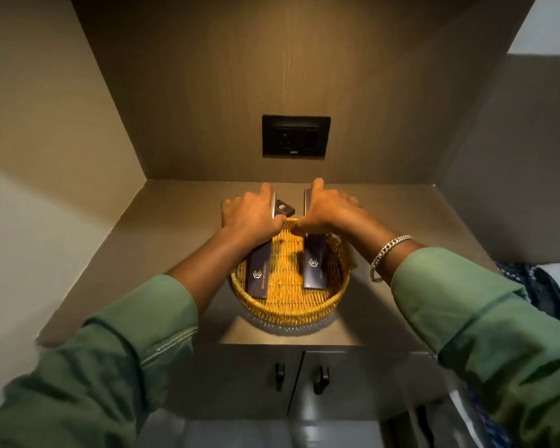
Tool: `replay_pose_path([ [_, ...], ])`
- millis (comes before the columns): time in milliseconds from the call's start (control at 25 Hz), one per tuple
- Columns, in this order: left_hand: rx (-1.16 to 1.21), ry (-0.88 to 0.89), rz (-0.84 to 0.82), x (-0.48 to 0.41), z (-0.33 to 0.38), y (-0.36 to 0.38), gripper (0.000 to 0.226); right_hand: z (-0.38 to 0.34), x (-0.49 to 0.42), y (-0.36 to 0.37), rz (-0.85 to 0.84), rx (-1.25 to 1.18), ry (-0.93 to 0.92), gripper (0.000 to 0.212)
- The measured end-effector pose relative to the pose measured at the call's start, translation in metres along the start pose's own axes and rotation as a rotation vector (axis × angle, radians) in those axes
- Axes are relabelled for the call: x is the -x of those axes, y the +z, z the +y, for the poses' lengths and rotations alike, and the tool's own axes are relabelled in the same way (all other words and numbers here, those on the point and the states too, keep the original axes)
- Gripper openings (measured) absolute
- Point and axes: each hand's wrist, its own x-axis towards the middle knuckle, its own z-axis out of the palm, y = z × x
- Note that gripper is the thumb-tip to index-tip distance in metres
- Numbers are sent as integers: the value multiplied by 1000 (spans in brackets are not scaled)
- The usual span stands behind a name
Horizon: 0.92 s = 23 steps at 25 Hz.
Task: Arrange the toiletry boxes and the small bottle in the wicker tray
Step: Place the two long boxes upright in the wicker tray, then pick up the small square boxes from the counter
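The wicker tray (290,305), round and golden, sits on the table (162,240) in the middle of the frame, below a black wall socket (295,136). Two long dark toiletry boxes lie in it, one on each side with bare weave between them: the left box (258,273) slants slightly, the right box (314,263) runs nearly straight, and both reach over the far rim. The left hand (251,215) is closed around the far end of the left box; the right hand (328,210) is closed around the far end of the right box. A small dark box (285,206) shows between the hands, at the tray's far rim. A silver bracelet (387,253) circles the right wrist.
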Motion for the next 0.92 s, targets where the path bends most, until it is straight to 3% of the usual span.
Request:
replay_pose_path([
  [160,-13,6,-9,4,-12,16,50,-2,5,8,-73,87,48,89],
  [320,48,25,-7,6,-19,20,52,0,7,6,-83,152,4,68],
  [480,86,19,-18,8,-23,21,58,9,6,2,-139,126,-15,69],
  [600,176,-21,52,-1,-29,17,58,22,-2,-4,-136,-76,-34,84],
  [720,255,-73,142,-36,-31,3,49,42,-25,-18,56,-305,-65,67],
  [800,311,-95,40,-67,-27,-2,40,53,-46,-23,114,-330,-118,50],
  [920,330,-133,-226,-102,-14,2,32,61,-72,-16,-76,-301,-176,52],
])
